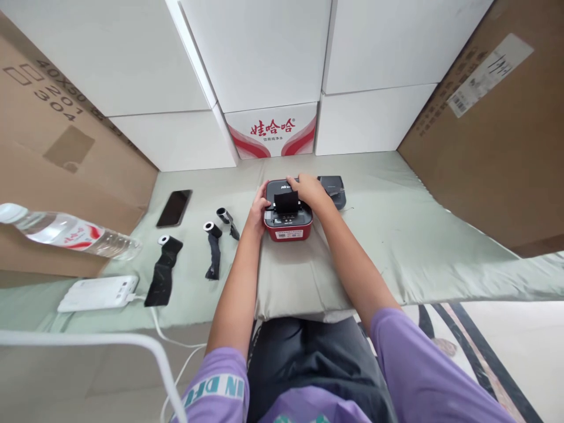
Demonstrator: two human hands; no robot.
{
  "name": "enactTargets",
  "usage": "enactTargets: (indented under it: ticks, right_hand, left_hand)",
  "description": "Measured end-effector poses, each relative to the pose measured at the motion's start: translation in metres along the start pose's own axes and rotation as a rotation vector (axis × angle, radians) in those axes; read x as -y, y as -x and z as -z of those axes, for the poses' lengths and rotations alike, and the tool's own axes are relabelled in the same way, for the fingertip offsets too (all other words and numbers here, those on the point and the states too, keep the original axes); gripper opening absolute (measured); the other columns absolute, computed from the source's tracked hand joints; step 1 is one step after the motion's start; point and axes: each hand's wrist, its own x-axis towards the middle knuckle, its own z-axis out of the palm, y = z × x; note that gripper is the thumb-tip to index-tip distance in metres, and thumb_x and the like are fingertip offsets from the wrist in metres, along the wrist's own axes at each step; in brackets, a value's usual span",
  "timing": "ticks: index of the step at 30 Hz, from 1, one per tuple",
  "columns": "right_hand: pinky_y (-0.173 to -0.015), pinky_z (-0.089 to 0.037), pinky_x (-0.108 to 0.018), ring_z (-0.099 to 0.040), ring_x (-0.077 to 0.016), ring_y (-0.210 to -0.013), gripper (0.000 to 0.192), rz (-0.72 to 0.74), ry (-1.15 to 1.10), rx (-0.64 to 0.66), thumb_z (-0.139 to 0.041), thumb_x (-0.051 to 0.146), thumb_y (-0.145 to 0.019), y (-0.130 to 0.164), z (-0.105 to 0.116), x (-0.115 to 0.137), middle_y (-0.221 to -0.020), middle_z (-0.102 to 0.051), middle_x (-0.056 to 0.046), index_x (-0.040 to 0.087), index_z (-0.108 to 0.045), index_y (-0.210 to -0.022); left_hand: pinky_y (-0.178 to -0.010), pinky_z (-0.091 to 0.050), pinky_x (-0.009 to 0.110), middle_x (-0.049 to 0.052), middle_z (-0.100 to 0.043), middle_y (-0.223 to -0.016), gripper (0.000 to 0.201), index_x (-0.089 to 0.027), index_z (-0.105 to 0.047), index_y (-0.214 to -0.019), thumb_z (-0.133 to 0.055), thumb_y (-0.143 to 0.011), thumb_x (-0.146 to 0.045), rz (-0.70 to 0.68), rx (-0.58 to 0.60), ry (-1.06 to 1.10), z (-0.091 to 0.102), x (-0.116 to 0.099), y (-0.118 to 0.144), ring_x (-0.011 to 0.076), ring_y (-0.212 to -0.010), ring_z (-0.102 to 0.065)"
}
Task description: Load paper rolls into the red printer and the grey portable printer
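Machine: a small red-and-black machine point(301, 230) sits on the pale green cloth point(374, 235), straight in front of the person, with a white sticker point(289, 234) on its near side
Black strip: a dark strip point(286, 202) stands up from the top of the machine, between the two hands
Left hand: the left hand point(259, 205) is closed around the machine's left edge, thumb over the top and fingers along the side
Right hand: the right hand point(309, 189) rests at the far right of the top, fingers bent; from here I cannot tell whether they are clamped on anything
Dark case: a dark grey case point(335, 185) lies just beyond the right hand, partly hidden by it
Rolls: three black rolls point(211, 228) lie off to the left, each with a loose tail
Phone: a dark-screened phone point(174, 208) lies beyond the rolls, near the left carton point(101, 170)
Near left: a white power bank point(99, 292) with a cable point(161, 332), and a clear bottle point(74, 232) in front of the carton
Back: white boxes point(259, 53), one below with red lettering
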Motion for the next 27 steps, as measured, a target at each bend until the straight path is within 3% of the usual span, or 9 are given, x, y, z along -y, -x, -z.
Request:
enactTargets:
  ticks: [5, 16, 21, 23, 27]
  right_hand:
    - [-0.098, -0.048, -0.037, -0.065, -0.0355, -0.123, 0.062, -0.03, -0.104, -0.074, -0.039, 0.057, -0.103, -0.001, -0.004, -0.001, -0.13, -0.07, -0.024, 0.008, -0.069, -0.125]
    - [-0.098, -0.047, -0.04, -0.066, -0.0366, -0.12, 0.061, -0.015, -0.116, -0.145, -0.039, 0.058, -0.104, 0.005, -0.009, -0.002, -0.124, -0.072, -0.024, 0.009, -0.07, -0.12]
    - [-0.098, -0.05, -0.045, -0.067, -0.0365, -0.114, 0.056, 0.005, -0.166, -0.172, -0.044, 0.059, -0.102, 0.004, -0.011, -0.005, -0.119, -0.073, -0.024, 0.01, -0.07, -0.113]
    - [-0.096, -0.052, -0.045, -0.069, -0.0324, -0.108, 0.051, 0.065, -0.259, -0.283, -0.05, 0.059, -0.1, 0.004, 0.0, -0.014, -0.112, -0.074, -0.02, 0.013, -0.069, -0.112]
    - [-0.088, -0.057, -0.039, -0.07, -0.021, -0.098, 0.042, 0.266, -0.578, -0.704, -0.042, 0.055, -0.104, 0.006, 0.035, -0.057, -0.102, -0.07, -0.008, 0.02, -0.062, -0.118]
  left_hand:
    - [-0.113, -0.047, 0.035, 0.0, -0.067, -0.139, 0.075, -0.025, -0.065, -0.131, -0.061, -0.056, -0.023, -0.01, 0.015, 0.069, 0.007, 0.01, -0.007, 0.0271, -0.139, -0.054]
    - [-0.108, -0.047, 0.034, 0.002, -0.068, -0.135, 0.08, -0.024, -0.062, -0.132, -0.059, -0.052, -0.024, -0.049, -0.002, 0.041, 0.018, 0.026, -0.022, 0.0278, -0.133, -0.057]
    - [-0.111, -0.045, 0.034, 0.002, -0.065, -0.141, 0.081, -0.025, -0.061, -0.136, -0.061, -0.055, -0.025, -0.048, 0.064, 0.071, 0.018, 0.026, -0.019, 0.0277, -0.135, -0.055]
    - [-0.114, -0.043, 0.035, 0.002, -0.064, -0.143, 0.082, -0.025, -0.06, -0.138, -0.062, -0.056, -0.026, -0.048, 0.103, 0.09, 0.018, 0.024, -0.016, 0.0282, -0.138, -0.054]
    - [-0.119, -0.039, 0.035, 0.002, -0.064, -0.143, 0.079, -0.025, -0.061, -0.138, -0.062, -0.059, -0.026, -0.064, 0.133, 0.097, 0.017, 0.02, -0.011, 0.0278, -0.142, -0.051]
